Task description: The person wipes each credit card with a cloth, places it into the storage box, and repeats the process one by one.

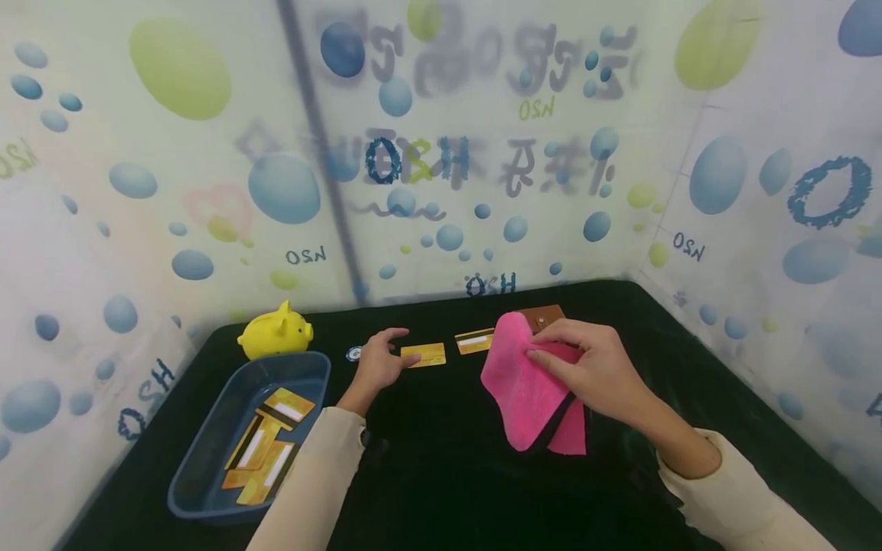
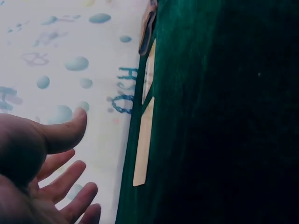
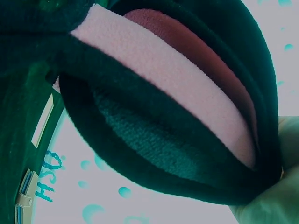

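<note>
My right hand (image 1: 596,367) pinches a pink cloth with black edging (image 1: 513,386), which hangs in folds above the table. In the right wrist view this cloth (image 3: 177,88) fills most of the picture, its pink and dark layers spread apart. My left hand (image 1: 379,360) is by the left end of a yellow card (image 1: 429,354), thumb and fingers apart. From the left wrist view, that hand (image 2: 60,140) holds nothing, and the card (image 2: 144,144) lies flat, seen edge-on. Another yellow card with a dark stripe (image 1: 472,341) lies farther right, partly behind the cloth.
A blue basin (image 1: 200,459) at the left holds several yellow cards (image 1: 285,407). Behind it stands a yellow piggy bank (image 1: 276,334). A small round chip (image 1: 354,353) is left of my left hand. A brown wallet (image 1: 547,314) lies behind the cloth, near the printed wall curtain.
</note>
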Motion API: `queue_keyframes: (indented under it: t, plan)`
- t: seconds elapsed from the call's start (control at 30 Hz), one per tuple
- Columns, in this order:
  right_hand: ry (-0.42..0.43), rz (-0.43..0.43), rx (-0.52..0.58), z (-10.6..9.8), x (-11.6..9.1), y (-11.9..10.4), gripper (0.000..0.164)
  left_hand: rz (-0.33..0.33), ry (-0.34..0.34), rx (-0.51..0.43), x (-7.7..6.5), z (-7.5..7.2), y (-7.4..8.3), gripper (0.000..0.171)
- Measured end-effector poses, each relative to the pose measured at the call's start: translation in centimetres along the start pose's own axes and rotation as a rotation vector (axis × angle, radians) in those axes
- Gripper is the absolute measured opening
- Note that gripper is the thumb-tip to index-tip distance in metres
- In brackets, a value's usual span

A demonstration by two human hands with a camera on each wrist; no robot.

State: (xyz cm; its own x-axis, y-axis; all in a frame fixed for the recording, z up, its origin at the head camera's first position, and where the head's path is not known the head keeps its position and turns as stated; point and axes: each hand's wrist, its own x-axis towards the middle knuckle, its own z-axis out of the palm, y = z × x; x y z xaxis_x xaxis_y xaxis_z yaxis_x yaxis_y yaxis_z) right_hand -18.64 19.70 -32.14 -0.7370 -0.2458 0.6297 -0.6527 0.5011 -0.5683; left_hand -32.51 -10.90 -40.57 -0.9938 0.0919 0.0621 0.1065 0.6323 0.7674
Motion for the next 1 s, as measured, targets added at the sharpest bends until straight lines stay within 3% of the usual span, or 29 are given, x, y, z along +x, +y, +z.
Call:
queue_keyframes:
  t: [0.2, 0.73, 1.0]
  plan:
    - [-0.001, -0.005, 0.004, -0.1, 0.0, 0.2, 0.019, -0.043, -0.053, 0.047, 1.0, 0.6, -0.8, 0.055]
    - [-0.003, 0.004, -0.003, -0.1, -0.1, 0.4, 0.018, -0.138, -0.096, 0.178, 2.5, 1.4, -2.5, 0.061]
    - [-0.005, -0.004, -0.019, -0.1, 0.0, 0.4, 0.019, -0.145, -0.119, 0.211, 3.1, 1.3, -3.3, 0.064]
